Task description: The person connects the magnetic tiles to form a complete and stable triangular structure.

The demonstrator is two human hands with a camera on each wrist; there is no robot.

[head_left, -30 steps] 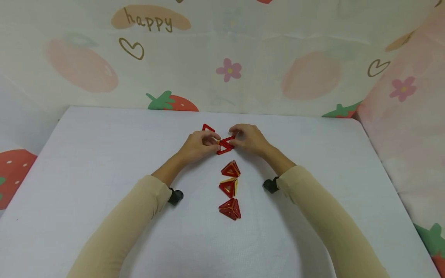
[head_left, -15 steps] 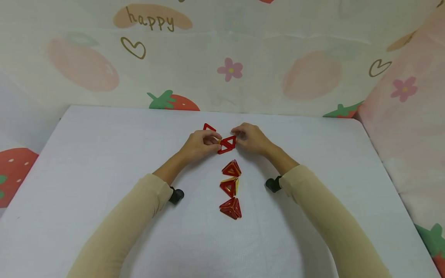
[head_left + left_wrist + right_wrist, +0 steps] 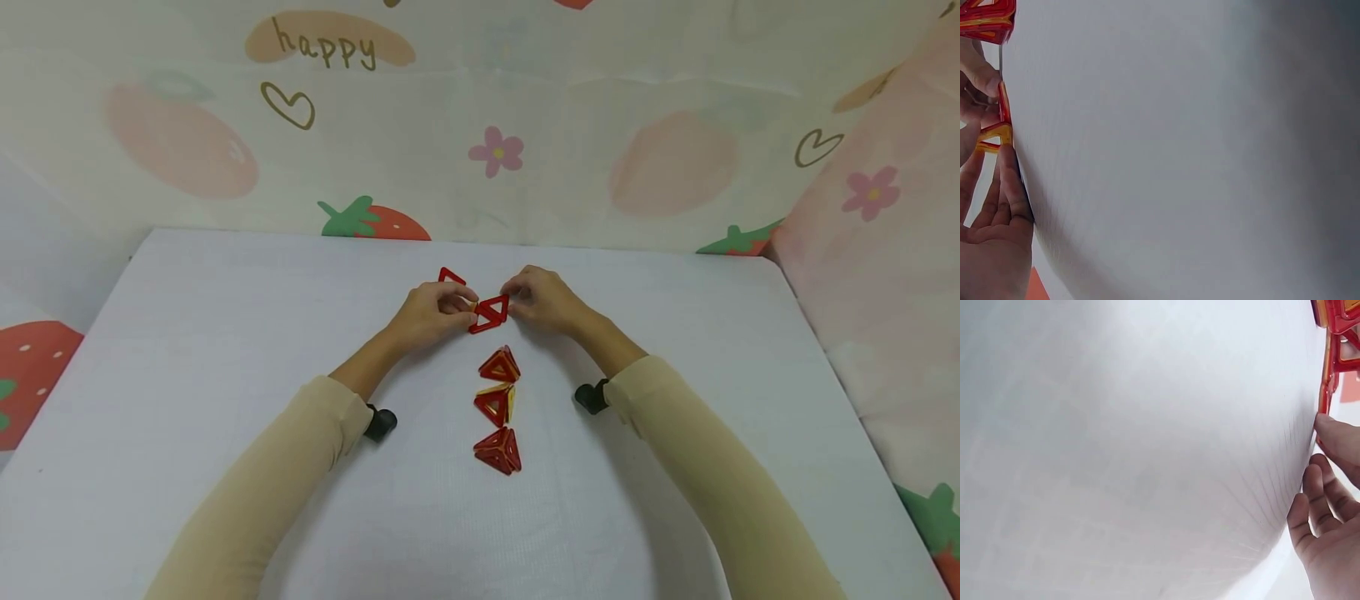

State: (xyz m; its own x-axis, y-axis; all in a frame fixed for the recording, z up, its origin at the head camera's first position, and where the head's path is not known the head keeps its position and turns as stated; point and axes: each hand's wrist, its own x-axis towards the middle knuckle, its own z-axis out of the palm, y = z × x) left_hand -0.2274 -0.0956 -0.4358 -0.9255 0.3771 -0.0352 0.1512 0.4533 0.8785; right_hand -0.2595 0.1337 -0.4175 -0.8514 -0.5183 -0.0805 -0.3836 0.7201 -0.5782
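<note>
My left hand (image 3: 431, 312) pinches a yellow-orange triangular magnetic tile (image 3: 1002, 130) between thumb and fingers; in the head view the fingers mostly cover it. Beside those fingertips lie a red triangular magnetic tile (image 3: 493, 301) and a second red tile (image 3: 484, 328), edge to edge. From the right, my right hand (image 3: 546, 300) holds the outer corner of the upper red tile, its thumb on the edge and its other fingers curled. Beyond the left hand, another red triangle (image 3: 452, 274) is partly hidden.
Three small red and yellow pyramids run toward me in a column: the far one (image 3: 498, 364), the middle one (image 3: 493, 407) and the near one (image 3: 498, 451). They stand on a white table (image 3: 262, 333), with a printed cloth (image 3: 562, 100) behind it.
My right hand has shifted slightly right, its thumb sliding from over the upper red tile to its outer corner, so more of the tile shows. The left hand keeps its place.
</note>
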